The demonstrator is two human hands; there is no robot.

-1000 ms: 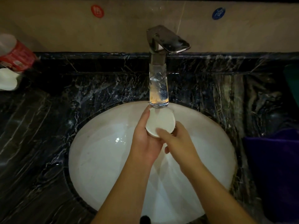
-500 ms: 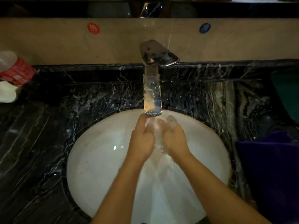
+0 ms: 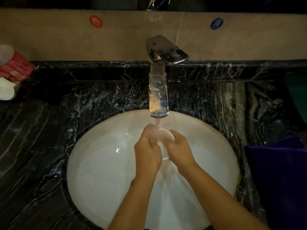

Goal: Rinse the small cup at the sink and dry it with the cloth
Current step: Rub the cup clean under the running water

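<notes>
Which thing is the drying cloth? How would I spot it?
Start at the white sink in the dark marble counter. Look right of the basin: the cloth lies bunched on the counter. It is the only soft, deep purple thing there.

Dim light falls on a black, white-veined marble surface (image 3: pixel 49 146) with a raised back ledge. Behind it runs a beige tiled wall (image 3: pixel 58 40) bearing a red round sticker (image 3: pixel 96 21) and a blue one (image 3: pixel 216 23).
</notes>
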